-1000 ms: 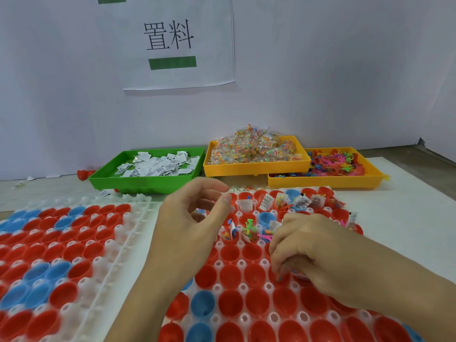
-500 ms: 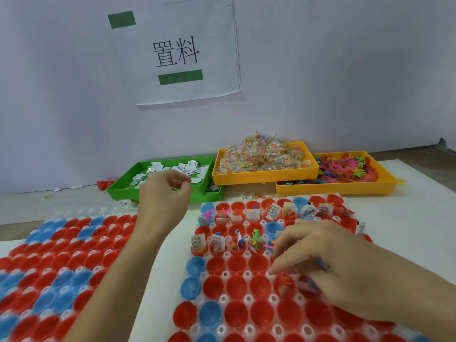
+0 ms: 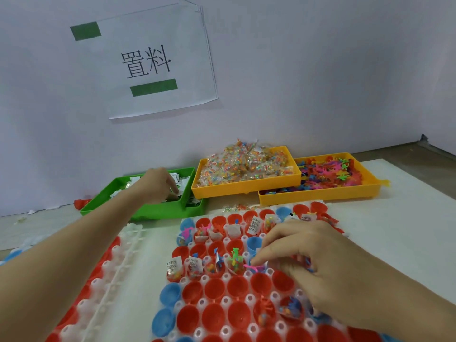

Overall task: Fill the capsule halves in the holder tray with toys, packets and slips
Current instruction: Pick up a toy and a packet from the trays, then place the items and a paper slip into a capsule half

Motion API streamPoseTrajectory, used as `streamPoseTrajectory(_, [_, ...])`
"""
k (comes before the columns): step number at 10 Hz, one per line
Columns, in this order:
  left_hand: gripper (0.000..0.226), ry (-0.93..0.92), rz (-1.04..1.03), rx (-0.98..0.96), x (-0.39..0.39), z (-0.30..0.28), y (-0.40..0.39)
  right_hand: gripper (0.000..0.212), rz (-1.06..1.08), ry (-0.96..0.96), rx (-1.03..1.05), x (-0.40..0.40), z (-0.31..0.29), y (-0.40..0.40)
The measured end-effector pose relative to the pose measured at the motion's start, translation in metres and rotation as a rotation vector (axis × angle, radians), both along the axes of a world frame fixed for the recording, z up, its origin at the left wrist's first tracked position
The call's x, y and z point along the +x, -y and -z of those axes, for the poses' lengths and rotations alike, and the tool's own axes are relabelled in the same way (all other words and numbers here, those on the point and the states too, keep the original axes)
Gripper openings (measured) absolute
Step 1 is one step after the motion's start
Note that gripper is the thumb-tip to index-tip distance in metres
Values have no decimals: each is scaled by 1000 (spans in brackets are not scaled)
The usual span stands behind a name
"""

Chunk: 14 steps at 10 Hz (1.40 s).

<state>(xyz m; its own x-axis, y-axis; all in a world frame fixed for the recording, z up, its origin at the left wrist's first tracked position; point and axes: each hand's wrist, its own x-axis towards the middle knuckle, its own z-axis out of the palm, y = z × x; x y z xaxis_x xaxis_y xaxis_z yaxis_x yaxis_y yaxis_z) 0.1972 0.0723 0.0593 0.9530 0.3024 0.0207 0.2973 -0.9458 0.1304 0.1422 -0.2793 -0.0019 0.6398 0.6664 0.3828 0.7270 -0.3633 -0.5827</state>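
Along the bench's far edge: three plastic bins, one green [image 3: 148, 208], two yellow.
Left hand [image 3: 158, 185] reaches into the green bin's white paper slips [image 3: 183, 181], grasp unclear; right hand [image 3: 303, 253], fingers curled, pinches small toys over the white holder tray [image 3: 225, 301] of red and blue capsule halves [image 3: 214, 288].

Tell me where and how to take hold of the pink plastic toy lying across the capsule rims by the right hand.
Pinch the pink plastic toy on its thin limb that juts left over the red capsule halves, coming from above. It lies flat across the rims, so a fingertip grip on the free end suits; the right hand covers its other end.
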Motion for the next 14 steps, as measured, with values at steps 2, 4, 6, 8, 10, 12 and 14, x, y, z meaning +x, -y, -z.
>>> streamPoseTrajectory(2, [14,67,30,1,-6,1,2,19,13,3,10,-4,-2,-1])
streamPoseTrajectory(4, [17,373,-51,-65,-17,-10,9,21,40,6,62,-13,-14,-2])
streamPoseTrajectory(6, [10,693,8,-551,-69,-24,72,23,96,-15,81,-19,-26,-1])
streamPoseTrajectory(8, [2,524,419,-1027,-139,9,143,36,86,-122,207,-28,-31,-8])
streamPoseTrajectory(10, [4,476,457,-1015,-156,32,153,17,11,-244,280,-37,-32,-16])
streamPoseTrajectory(12, [4,468,451,-815,-163,39,152,16,64,-180,204,-41,-31,-18])
streamPoseTrajectory(14, [6,390,492,-597,-169,35,146,17,73,-121,62,-38,-43,-7])
